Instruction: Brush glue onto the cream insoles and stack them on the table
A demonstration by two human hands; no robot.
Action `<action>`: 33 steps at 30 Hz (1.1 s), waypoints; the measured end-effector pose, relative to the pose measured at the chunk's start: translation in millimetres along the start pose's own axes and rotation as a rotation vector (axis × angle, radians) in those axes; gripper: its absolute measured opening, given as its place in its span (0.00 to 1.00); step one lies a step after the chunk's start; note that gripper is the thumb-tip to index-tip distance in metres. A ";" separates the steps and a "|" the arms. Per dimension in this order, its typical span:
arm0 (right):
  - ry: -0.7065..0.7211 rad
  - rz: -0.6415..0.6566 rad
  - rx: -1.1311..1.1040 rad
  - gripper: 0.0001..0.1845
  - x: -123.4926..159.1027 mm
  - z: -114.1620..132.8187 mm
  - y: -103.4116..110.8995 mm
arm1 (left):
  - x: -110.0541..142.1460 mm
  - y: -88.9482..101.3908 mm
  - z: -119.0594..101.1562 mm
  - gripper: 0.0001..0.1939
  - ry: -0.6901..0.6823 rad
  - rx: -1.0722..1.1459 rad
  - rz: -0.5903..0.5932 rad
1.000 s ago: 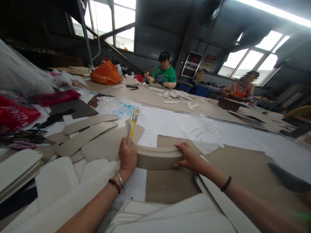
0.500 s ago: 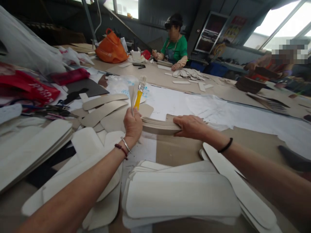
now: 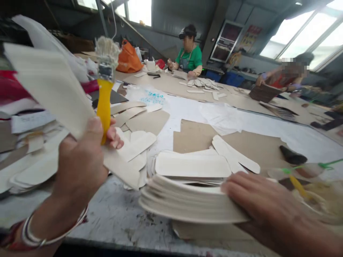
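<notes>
Over the tabletop (image 3: 115, 217), your left hand (image 3: 80, 160) is coming away clutching brush (image 3: 104, 98) and card (image 3: 55, 84), leaving your right hand (image 3: 257, 196) gripping the stack (image 3: 187, 203).

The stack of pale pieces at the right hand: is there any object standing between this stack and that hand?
Nothing visible: the right hand is directly on the right end of the stack. The brush and pale strip are in the left hand, not between them.
</notes>
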State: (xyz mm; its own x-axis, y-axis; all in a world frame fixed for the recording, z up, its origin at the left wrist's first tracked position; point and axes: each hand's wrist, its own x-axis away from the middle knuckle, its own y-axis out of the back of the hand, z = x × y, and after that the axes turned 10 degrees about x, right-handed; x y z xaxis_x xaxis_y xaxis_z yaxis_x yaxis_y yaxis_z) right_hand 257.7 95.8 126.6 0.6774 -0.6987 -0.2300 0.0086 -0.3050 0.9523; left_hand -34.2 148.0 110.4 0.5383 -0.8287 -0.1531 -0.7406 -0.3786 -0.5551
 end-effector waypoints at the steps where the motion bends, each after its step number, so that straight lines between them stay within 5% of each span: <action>1: 0.057 0.042 -0.014 0.05 12.5 12.5 -8.4 | 13.6 9.1 -2.6 0.06 0.029 -0.011 -0.012; 3: 0.056 0.099 0.032 0.07 32.0 29.6 -29.7 | 37.5 26.0 -2.6 0.06 0.088 -0.021 -0.075; 12: -0.014 -0.099 0.374 0.18 79.0 43.9 -120.1 | 119.4 63.7 33.2 0.10 0.268 -0.005 -0.122; 16: -0.083 -0.013 0.268 0.24 93.4 51.5 -129.4 | 140.2 74.8 53.6 0.13 0.266 -0.122 -0.108; 19: -0.073 0.045 0.145 0.39 98.7 51.0 -120.1 | 146.1 81.7 70.0 0.16 0.233 -0.263 -0.147; 21: -0.074 0.022 0.092 0.40 103.0 47.0 -113.6 | 147.2 82.9 78.0 0.19 0.232 -0.334 -0.186; 23: -0.195 -0.079 0.063 0.34 108.8 40.3 -112.3 | 147.4 81.1 81.7 0.21 0.222 -0.384 -0.180; 27: -0.747 -0.296 -0.158 0.25 117.6 23.1 -124.2 | 147.1 70.2 80.4 0.23 0.192 -0.497 -0.108; 30: -1.004 -0.233 -0.490 0.25 115.4 14.6 -132.1 | 149.4 59.0 80.0 0.21 0.261 -0.548 -0.121; 33: -1.084 -0.219 -0.645 0.25 108.2 15.6 -132.9 | 155.7 49.3 82.1 0.21 0.305 -0.561 -0.121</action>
State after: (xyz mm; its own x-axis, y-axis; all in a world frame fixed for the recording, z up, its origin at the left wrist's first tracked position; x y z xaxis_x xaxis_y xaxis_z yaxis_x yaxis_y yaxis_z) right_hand 318.4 50.6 -28.0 -0.3241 -0.9342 -0.1488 0.6035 -0.3253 0.7280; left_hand 46.2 34.1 -7.9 0.5543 -0.8151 0.1685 -0.8236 -0.5664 -0.0299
